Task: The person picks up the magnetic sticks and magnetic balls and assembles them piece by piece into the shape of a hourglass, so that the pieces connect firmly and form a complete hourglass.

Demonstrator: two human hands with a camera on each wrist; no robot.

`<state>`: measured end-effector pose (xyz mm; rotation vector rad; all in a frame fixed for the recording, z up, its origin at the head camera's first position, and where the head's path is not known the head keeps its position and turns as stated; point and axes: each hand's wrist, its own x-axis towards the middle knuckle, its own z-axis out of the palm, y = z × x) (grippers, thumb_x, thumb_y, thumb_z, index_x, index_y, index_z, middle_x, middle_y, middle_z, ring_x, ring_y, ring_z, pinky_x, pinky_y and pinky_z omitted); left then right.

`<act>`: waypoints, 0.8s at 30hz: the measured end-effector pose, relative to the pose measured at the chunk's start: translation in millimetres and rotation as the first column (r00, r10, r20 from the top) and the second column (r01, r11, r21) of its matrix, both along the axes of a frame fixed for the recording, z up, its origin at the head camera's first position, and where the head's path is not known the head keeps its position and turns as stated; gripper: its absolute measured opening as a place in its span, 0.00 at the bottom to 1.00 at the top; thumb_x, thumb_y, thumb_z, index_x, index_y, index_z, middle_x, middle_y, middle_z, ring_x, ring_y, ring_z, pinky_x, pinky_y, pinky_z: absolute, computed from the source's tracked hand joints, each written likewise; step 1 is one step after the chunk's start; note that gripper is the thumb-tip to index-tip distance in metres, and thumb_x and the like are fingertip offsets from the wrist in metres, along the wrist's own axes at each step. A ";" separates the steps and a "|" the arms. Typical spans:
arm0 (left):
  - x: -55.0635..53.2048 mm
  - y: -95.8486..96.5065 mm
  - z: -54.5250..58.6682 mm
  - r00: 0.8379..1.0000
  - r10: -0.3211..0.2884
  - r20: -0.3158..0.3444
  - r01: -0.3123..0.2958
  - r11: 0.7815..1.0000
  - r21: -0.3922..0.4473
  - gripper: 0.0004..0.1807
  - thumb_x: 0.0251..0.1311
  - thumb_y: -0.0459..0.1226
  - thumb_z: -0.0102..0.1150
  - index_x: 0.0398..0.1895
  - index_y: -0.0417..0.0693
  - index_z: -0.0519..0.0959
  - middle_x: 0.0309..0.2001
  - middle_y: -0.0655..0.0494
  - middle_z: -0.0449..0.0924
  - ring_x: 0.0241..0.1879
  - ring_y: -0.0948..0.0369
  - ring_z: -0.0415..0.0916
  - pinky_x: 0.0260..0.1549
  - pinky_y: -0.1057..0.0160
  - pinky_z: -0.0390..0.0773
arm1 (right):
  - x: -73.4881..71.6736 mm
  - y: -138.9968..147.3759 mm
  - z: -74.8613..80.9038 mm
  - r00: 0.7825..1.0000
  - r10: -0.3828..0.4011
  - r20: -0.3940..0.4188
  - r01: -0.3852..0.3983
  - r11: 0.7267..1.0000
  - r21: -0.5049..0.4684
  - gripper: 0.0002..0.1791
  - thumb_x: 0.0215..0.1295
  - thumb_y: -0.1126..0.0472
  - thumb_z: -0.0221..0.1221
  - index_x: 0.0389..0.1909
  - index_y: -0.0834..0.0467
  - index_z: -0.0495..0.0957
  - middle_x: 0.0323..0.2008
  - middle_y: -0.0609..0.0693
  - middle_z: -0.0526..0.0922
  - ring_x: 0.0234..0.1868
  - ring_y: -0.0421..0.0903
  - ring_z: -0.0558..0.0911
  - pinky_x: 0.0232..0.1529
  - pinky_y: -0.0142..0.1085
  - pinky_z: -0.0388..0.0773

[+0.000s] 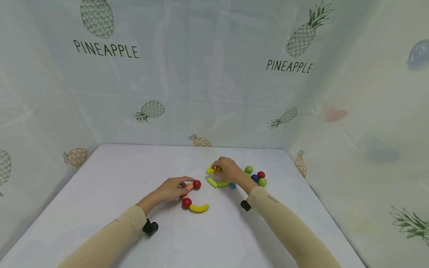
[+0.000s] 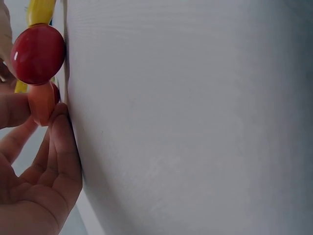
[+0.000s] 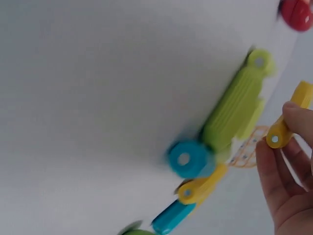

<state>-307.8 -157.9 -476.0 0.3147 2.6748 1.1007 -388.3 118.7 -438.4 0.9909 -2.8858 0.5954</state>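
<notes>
In the left wrist view, my left hand (image 1: 171, 188) pinches an orange magnetic rod (image 2: 41, 102) between thumb and fingers, low against the table. One red ball (image 1: 196, 184) lies by its index fingertip, and another red ball (image 1: 186, 203) adjoins a curved yellow rod (image 1: 199, 209). My right hand (image 1: 230, 171) pinches a second curved yellow rod (image 3: 288, 117) with a silver magnet at its end, raised off the table. Below that hand lie light green rods (image 1: 212, 182), (image 3: 234, 105) and a blue piece (image 1: 232, 185); a yellow rod (image 3: 200, 188) shows beside them in the right wrist view.
Right of my right hand sits a cluster of balls: green (image 1: 248, 169), red (image 1: 261, 174), dark blue (image 1: 255, 178) and another green ball (image 1: 262, 182). The white table (image 1: 140, 160) ends at a pineapple-print curtain (image 1: 201, 74) behind and on both sides.
</notes>
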 end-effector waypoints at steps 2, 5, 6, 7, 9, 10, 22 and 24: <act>-0.4 -0.3 -0.2 1.000 0.001 0.004 -0.001 1.000 0.002 0.27 0.68 0.39 0.65 0.69 0.69 0.79 0.52 0.53 0.83 0.37 0.59 0.78 0.37 0.61 0.80 | 9.2 -3.9 2.2 1.000 0.016 -0.015 -0.016 1.000 -0.002 0.11 0.71 0.63 0.70 0.52 0.56 0.88 0.40 0.47 0.84 0.41 0.42 0.80 0.45 0.33 0.81; -0.6 -0.3 0.2 1.000 0.003 0.012 -0.003 1.000 0.009 0.27 0.68 0.39 0.65 0.68 0.69 0.79 0.52 0.53 0.83 0.37 0.58 0.79 0.36 0.61 0.79 | 23.3 -9.9 3.7 1.000 0.031 -0.003 -0.031 0.999 -0.027 0.10 0.70 0.62 0.70 0.50 0.57 0.88 0.39 0.48 0.86 0.38 0.42 0.80 0.41 0.31 0.81; -0.7 -0.1 0.2 1.000 0.003 0.014 -0.003 1.000 0.012 0.27 0.68 0.39 0.65 0.68 0.69 0.79 0.51 0.53 0.83 0.36 0.58 0.79 0.36 0.61 0.80 | 27.7 -11.6 3.4 1.000 0.026 0.012 -0.026 0.999 -0.036 0.10 0.70 0.62 0.70 0.50 0.57 0.88 0.39 0.48 0.86 0.37 0.42 0.80 0.41 0.31 0.81; -0.8 0.1 0.2 1.000 0.002 0.015 -0.002 1.000 0.014 0.27 0.67 0.39 0.65 0.68 0.69 0.80 0.51 0.53 0.83 0.37 0.58 0.79 0.36 0.61 0.80 | 31.6 -12.9 2.1 1.000 0.019 0.021 -0.019 0.999 -0.038 0.10 0.70 0.61 0.70 0.50 0.57 0.88 0.39 0.47 0.87 0.37 0.41 0.80 0.41 0.30 0.81; -0.9 0.9 0.4 1.000 0.001 0.011 -0.001 1.000 0.011 0.27 0.67 0.39 0.65 0.68 0.68 0.80 0.51 0.53 0.83 0.38 0.58 0.78 0.36 0.61 0.80 | 39.0 -14.8 -0.8 0.999 0.007 0.040 -0.005 0.999 -0.038 0.10 0.70 0.60 0.70 0.49 0.56 0.88 0.38 0.47 0.88 0.36 0.40 0.80 0.41 0.30 0.81; -0.9 0.8 0.5 1.000 0.001 0.009 -0.001 1.000 0.009 0.27 0.67 0.39 0.65 0.68 0.68 0.80 0.51 0.53 0.83 0.38 0.58 0.78 0.37 0.61 0.80 | 42.1 -16.0 -2.4 0.999 0.001 0.046 0.000 0.999 -0.035 0.09 0.70 0.60 0.71 0.49 0.56 0.88 0.38 0.46 0.88 0.35 0.40 0.81 0.41 0.30 0.81; 0.6 1.3 -0.2 1.000 0.012 -0.001 -0.012 1.000 -0.004 0.27 0.66 0.38 0.65 0.68 0.68 0.80 0.52 0.52 0.84 0.40 0.57 0.78 0.37 0.61 0.81 | 55.5 -23.5 -15.9 0.996 -0.072 0.056 0.075 0.996 -0.049 0.08 0.68 0.61 0.72 0.45 0.57 0.89 0.34 0.48 0.87 0.34 0.41 0.79 0.42 0.33 0.81; 1.1 1.3 0.8 1.000 0.013 -0.002 -0.013 1.000 0.001 0.27 0.66 0.38 0.66 0.68 0.68 0.80 0.52 0.52 0.84 0.40 0.57 0.78 0.37 0.61 0.81 | 55.0 -24.0 -18.1 0.995 -0.080 0.051 0.083 0.995 -0.053 0.07 0.68 0.62 0.71 0.45 0.57 0.89 0.33 0.47 0.87 0.33 0.41 0.79 0.41 0.33 0.81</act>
